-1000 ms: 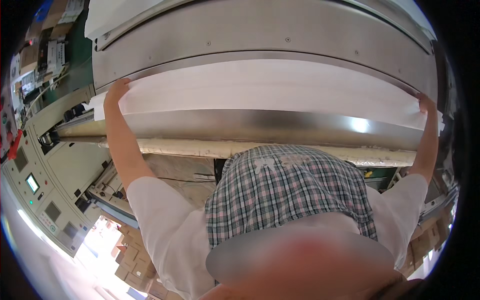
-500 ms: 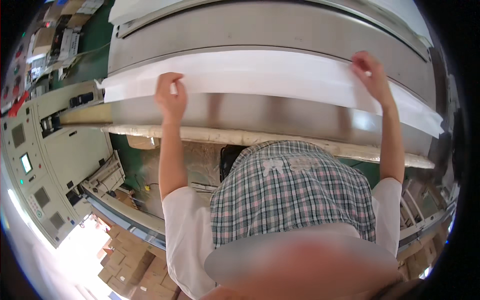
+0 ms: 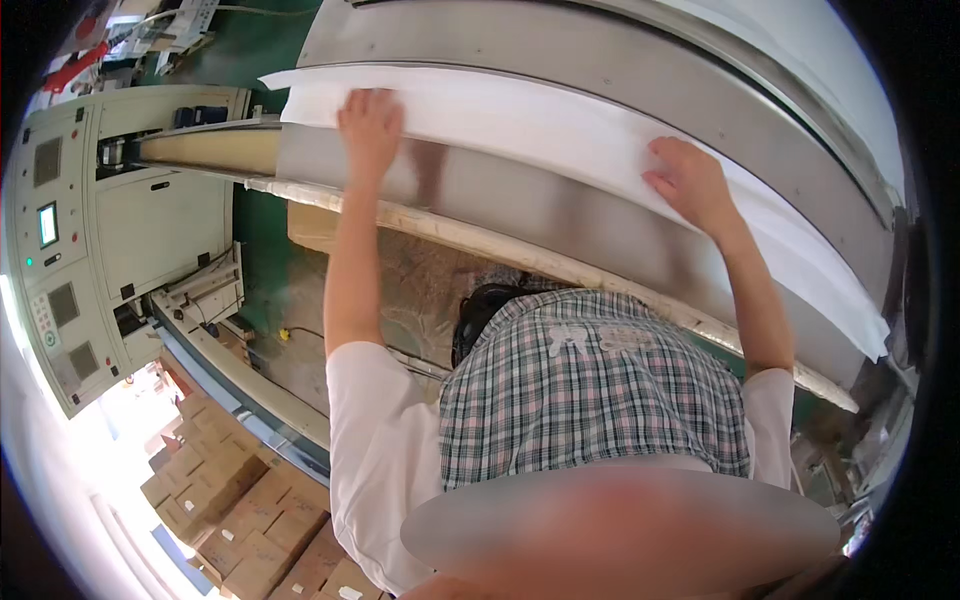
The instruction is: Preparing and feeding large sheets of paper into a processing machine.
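Note:
A long strip of white sheet material (image 3: pixel 530 125), paper or cloth, stretches across a metal table (image 3: pixel 480 180) from the far left to the right. My left hand (image 3: pixel 369 128) lies on the left part of the strip, fingers extended and slightly blurred. Over the right part of the strip is my right hand (image 3: pixel 692 182), its fingers loosely bent and the thumb apart from them. Nothing shows between that thumb and the fingers. The strip's right end (image 3: pixel 865 335) hangs loose near the table's right end.
A wrapped pale bar (image 3: pixel 480 240) runs along the table's near edge, in front of my plaid apron (image 3: pixel 590 390). At left stands a machine cabinet (image 3: pixel 150 220) with a small screen and buttons. Cardboard boxes (image 3: pixel 250 540) are stacked at lower left.
The view has turned, so the table slants more down to the right. My left hand's fingers have gone from curled to spread flat on the strip; my right hand's thumb and fingers have parted.

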`<state>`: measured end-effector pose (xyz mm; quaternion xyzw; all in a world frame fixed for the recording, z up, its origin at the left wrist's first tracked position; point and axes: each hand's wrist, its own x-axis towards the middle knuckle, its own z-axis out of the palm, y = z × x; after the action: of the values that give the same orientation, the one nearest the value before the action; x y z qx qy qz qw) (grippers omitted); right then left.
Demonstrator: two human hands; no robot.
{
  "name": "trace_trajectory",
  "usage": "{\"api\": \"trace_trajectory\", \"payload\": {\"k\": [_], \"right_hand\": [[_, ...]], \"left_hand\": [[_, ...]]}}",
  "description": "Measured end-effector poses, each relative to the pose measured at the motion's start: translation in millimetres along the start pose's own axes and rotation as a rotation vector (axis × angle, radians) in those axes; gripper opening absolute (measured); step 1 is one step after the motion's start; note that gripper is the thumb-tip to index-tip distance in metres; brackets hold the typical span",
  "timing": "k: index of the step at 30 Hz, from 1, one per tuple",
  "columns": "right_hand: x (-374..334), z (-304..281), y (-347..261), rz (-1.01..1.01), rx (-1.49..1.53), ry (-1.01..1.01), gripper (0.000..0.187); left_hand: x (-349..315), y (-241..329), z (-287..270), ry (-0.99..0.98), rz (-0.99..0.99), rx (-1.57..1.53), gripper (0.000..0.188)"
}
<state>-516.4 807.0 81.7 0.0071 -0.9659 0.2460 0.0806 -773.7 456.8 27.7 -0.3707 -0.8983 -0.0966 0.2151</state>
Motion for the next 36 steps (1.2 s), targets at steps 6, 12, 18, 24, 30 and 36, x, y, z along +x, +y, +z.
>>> {"api": "trace_trajectory", "payload": {"k": [6, 12, 18, 24, 30, 36], "right_hand": [[43, 40, -69, -0.035, -0.039, -0.010, 0.016], [76, 71, -104, -0.048, -0.024, 0.010, 0.019], [109, 76, -142, -0.061, -0.103, 0.216, 0.039], [110, 88, -127, 0.127, -0.079, -0.012, 0.047], [43, 65, -101, 0.294, -0.120, 0.049, 0.048], [-19, 33, -67, 0.402, -0.212, 0.040, 0.048]], "left_hand": [[-7, -215, 12, -0.520, -0.145, 0.555, 0.030], [49, -254, -22, 0.161, -0.639, -0.095, 0.027], [98, -140, -27, -0.135, 0.047, -0.458, 0.024], [99, -76, 25, -0.368, 0.177, -0.310, 0.029], [43, -84, 32, -0.378, 0.055, -0.261, 0.035], [-16, -168, 20, -0.283, 0.165, -0.201, 0.023]]}}
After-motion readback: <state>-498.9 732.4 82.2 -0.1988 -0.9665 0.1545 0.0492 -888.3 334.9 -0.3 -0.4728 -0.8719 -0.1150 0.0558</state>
